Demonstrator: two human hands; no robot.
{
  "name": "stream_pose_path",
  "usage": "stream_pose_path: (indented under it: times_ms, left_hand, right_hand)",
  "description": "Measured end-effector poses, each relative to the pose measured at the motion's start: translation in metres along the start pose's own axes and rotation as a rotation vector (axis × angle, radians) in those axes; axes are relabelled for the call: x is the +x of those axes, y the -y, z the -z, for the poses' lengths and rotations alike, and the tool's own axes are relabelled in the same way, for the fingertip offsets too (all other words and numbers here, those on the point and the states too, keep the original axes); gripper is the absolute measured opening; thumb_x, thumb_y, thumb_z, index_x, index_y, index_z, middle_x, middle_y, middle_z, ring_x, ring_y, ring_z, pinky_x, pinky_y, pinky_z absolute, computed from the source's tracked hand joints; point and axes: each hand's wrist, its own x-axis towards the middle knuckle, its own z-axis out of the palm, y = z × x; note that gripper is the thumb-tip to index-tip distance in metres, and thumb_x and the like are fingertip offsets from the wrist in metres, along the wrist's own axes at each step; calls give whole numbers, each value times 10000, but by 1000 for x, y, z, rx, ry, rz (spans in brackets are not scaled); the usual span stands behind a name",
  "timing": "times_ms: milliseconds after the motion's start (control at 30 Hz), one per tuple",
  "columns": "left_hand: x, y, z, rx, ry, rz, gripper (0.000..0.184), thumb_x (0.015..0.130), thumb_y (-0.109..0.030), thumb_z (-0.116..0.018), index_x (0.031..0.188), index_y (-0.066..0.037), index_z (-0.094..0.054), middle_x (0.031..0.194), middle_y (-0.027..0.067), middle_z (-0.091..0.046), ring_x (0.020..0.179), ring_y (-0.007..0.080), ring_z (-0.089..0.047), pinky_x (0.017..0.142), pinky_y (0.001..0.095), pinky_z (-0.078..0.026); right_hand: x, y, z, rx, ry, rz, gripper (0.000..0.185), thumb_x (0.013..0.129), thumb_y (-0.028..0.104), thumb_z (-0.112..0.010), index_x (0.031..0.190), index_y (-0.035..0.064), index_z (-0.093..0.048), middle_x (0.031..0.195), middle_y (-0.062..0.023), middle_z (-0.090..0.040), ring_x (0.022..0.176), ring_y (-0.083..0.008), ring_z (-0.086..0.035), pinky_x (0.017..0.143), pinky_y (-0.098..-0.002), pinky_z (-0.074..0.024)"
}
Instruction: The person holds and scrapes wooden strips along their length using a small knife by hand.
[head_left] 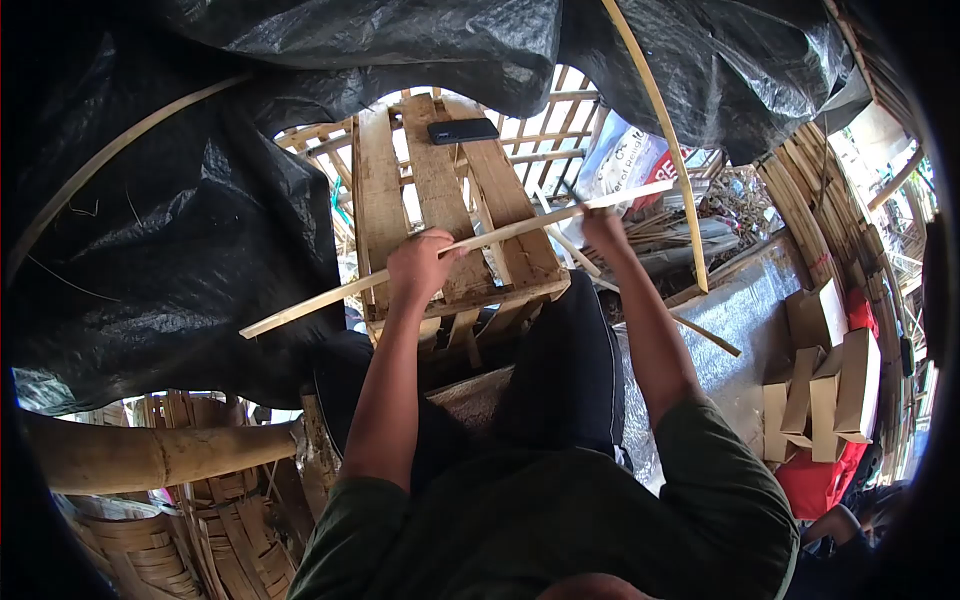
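A long pale bamboo strip point(340, 293) lies aslant across a slatted wooden bench point(436, 180), its right end higher in view. My left hand point(424, 265) is closed around the strip near its middle, over the near part of the bench. Further right, my right hand point(603, 230) is closed on what looks like a knife point(575, 199); its dark, thin blade points up and left beside the strip, and its handle is hidden in the fingers. I cannot tell whether the blade touches the strip. A black phone point(463, 131) rests on the far bench slats.
Black plastic sheeting point(190, 220) hangs at the left and overhead. A curved bamboo strip point(660, 110) hangs down near my right hand. Silver foil sheet point(745, 325) and cardboard boxes point(840, 395) lie at the right. A thick bamboo pole point(190, 455) crosses the lower left.
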Motion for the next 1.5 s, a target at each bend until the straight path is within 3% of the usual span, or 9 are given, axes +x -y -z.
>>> stream_pose_path:
  times_ms: [100, 300, 367, 567, 700, 733, 1367, 1433, 1500]
  left_hand:
    - [2, 1, 2, 7, -14, -14, 345, 771, -446, -745, 890, -121, -737, 936, -23, -706, 824, 225, -683, 705, 328, -528]
    - [4, 6, -7, 23, -22, -7, 335, 792, -449, -724, 892, -129, -735, 920, -22, -704, 806, 224, -682, 701, 334, -529]
    - [4, 7, -6, 26, -13, 4, 355, 794, -459, -720, 893, -119, -737, 939, -21, -703, 814, 230, -682, 707, 334, -527]
    - [5, 6, 0, 29, -8, -9, 336, 793, -448, -724, 898, -129, -738, 916, -24, -701, 791, 230, -679, 697, 339, -523]
    - [5, 7, -5, 9, -42, -37, 340, 788, -453, -726, 882, -127, -736, 918, -41, -694, 769, 223, -674, 683, 340, -520]
    - [5, 8, -5, 22, -38, -42, 341, 788, -454, -726, 876, -125, -734, 921, -47, -692, 763, 221, -673, 678, 339, -518]
    - [4, 11, -9, -18, -53, -73, 336, 777, -430, -747, 859, -104, -730, 914, -43, -678, 724, 221, -662, 655, 329, -507]
    - [6, 13, -9, -6, -54, -66, 335, 777, -430, -747, 859, -105, -730, 908, -37, -679, 715, 225, -661, 650, 333, -508]
    - [5, 9, -7, -6, -35, -51, 333, 776, -426, -748, 859, -104, -729, 910, -35, -680, 716, 227, -662, 650, 334, -508]
  right_hand:
    - [16, -26, 3, 189, 11, -185, 436, 958, 388, -486, 1061, -24, -586, 864, -294, -650, 855, -485, -623, 736, -540, -501]
    - [14, -30, -17, -482, -109, 379, 401, 967, 370, -478, 993, 4, -641, 800, -253, -666, 701, -371, -673, 598, -457, -540]
    - [18, -35, 1, 65, -62, -211, 433, 965, 377, -475, 961, -16, -658, 779, -256, -667, 776, -385, -675, 655, -471, -527]
    - [-16, -22, 28, 58, -20, 82, 579, 972, 445, -430, 827, -68, -654, 765, -324, -630, 828, -480, -638, 753, -505, -507]
    - [-9, -38, 0, -60, -115, 159, 595, 975, 477, -422, 824, -48, -658, 653, -247, -634, 593, -384, -663, 507, -440, -508]
    - [-39, 5, 13, 299, 48, -210, 578, 979, 477, -435, 838, -40, -653, 589, -180, -608, 472, -314, -626, 416, -417, -464]
    - [-6, -7, 20, 246, 71, -290, 462, 994, 388, -460, 976, -33, -651, 560, -89, -548, 391, -178, -522, 377, -359, -427]
    - [-41, 31, 6, 467, 363, -158, 522, 992, 409, -469, 919, -72, -658, 546, -94, -551, 419, -201, -559, 384, -367, -438]
    - [40, -56, -36, -76, 344, 329, 529, 987, 409, -480, 1035, -99, -617, 668, -163, -637, 530, -251, -631, 433, -393, -487]
